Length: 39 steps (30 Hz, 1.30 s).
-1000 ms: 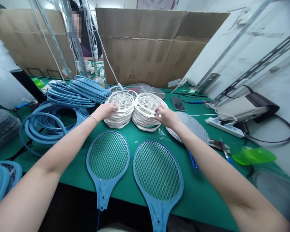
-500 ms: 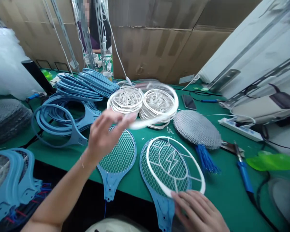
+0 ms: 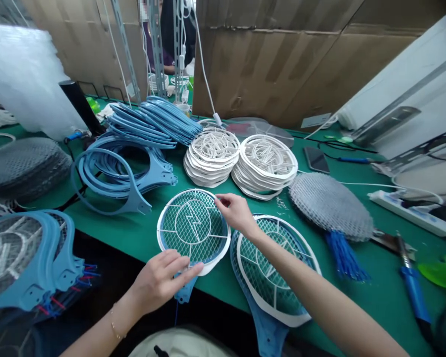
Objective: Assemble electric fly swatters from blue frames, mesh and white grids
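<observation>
A white ring-shaped guard with a lightning bolt (image 3: 193,223) lies over the mesh head of a blue mosquito racket frame (image 3: 186,291) in front of me. My right hand (image 3: 237,213) pinches the guard's upper right rim between thumb and fingers. Along its lower left rim, my left hand (image 3: 162,278) rests with fingers stretched out and apart. Beneath my right forearm is a second blue racket frame (image 3: 268,331), tilted on the table edge. Another white guard (image 3: 282,318) lies on that one, partly covered by the forearm.
Two stacks of white guards (image 3: 211,171) (image 3: 260,186) stand behind. Blue frames (image 3: 134,186) pile up at left, with assembled rackets (image 3: 26,277) nearer. At right are mesh discs (image 3: 330,206) with blue wires (image 3: 345,255), a soldering iron (image 3: 412,287) and a power strip (image 3: 412,213).
My left hand has brought a white guard from the stacks down onto the left racket. My right hand has left the right racket's guard and crossed to the left one. The view has shifted.
</observation>
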Available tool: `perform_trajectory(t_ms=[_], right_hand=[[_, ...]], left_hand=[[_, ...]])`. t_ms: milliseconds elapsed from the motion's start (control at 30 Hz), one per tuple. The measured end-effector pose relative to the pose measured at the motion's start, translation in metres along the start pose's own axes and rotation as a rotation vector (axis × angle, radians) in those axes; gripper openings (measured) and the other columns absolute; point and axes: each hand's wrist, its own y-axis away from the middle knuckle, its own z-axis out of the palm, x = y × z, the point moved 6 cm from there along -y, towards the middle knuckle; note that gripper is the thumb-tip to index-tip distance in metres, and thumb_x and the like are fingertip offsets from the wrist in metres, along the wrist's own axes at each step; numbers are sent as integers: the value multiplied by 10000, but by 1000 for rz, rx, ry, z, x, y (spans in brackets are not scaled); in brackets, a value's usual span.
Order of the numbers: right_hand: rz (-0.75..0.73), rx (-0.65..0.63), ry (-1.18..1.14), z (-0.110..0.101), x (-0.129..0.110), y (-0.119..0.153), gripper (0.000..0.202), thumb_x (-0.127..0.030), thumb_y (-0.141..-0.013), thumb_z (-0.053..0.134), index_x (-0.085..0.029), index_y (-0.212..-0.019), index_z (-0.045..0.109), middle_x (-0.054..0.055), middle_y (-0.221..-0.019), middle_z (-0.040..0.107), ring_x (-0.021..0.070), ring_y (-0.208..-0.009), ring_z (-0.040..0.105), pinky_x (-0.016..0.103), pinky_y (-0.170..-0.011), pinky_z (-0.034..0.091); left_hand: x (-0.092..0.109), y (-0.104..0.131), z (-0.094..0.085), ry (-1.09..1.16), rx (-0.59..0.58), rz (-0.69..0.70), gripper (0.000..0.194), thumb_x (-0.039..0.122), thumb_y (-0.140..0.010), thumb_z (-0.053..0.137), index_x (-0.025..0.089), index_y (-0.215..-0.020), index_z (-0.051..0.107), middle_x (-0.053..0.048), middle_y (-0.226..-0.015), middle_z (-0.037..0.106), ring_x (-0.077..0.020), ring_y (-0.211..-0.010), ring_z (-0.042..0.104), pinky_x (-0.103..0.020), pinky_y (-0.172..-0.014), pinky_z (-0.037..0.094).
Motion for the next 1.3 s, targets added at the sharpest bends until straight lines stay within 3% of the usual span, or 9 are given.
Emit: perform_trajectory(t_ms=[100,233,333,433,567,800,1000,1200,1300], right_hand=[[-59,34,178,7,7,2,281,-274,-887,573,-128,-1002,784,64,-767,679,191,-728,623,305,-744,470],[-23,6,365,12,12,10,291,-255,-931,530,-141,-1094,743,89,-947,668,194,-814,628,289,-745,458],[41,-16,627,16,5,14,287,-274,-971,500,-173,-1153,697,104,-1112,640,207,-907,629,271,-673,442],[-41,0,729,23,-14,4,297,-295,-992,494,-185,-1220,649,108,-1175,628,235,-1062,596,278,-697,459],[-188,-126,716,45,-26,-27,241,-206,-995,475,-172,-1121,677,109,-1157,644,234,-1143,558,293,-834,469],[-200,-193,704,60,-18,-53,256,-125,-974,446,-133,-1052,689,115,-1075,662,219,-1067,587,281,-896,440],[-199,-201,694,63,-16,-50,278,-124,-969,436,-123,-1055,701,126,-1068,669,221,-1043,600,281,-878,434],[-188,-283,664,60,-21,-68,230,-85,-884,512,-121,-890,740,144,-949,704,236,-913,635,299,-788,435],[-187,-350,631,53,-28,-66,186,-92,-858,560,-130,-854,742,120,-885,707,228,-875,640,295,-776,439]], left_hand=[[-5,-5,-1,93,-139,-33,416,57,-911,497,179,-1293,606,-66,-1000,705,-192,-880,676,-449,-955,557],[-29,-31,1,143,-222,-273,488,237,-871,530,179,-1352,590,-126,-1209,665,-280,-1102,626,-475,-973,532],[-62,-58,20,-22,-274,-483,477,207,-893,471,113,-1343,598,-166,-1326,616,-298,-1223,570,-447,-996,515],[-92,-81,47,-127,-355,-574,481,173,-879,465,86,-1330,606,-178,-1415,559,-306,-1313,504,-447,-1084,446],[-114,-92,73,-139,-394,-578,435,194,-868,488,97,-1254,667,-179,-1435,543,-330,-1365,456,-491,-1170,336],[-125,-89,87,-84,-421,-533,427,244,-858,499,98,-1207,696,-141,-1517,486,-312,-1474,325,-484,-1247,198],[-128,-90,89,-18,-430,-495,429,231,-834,490,95,-1179,704,-127,-1484,528,-272,-1449,381,-422,-1257,200],[-136,-96,91,42,-479,-494,365,284,-810,539,124,-1068,742,-123,-1345,627,-261,-1220,608,-387,-1252,217],[-135,-98,86,72,-517,-483,410,316,-832,543,114,-1142,721,-126,-1360,623,-267,-1252,588,-427,-1263,165]])
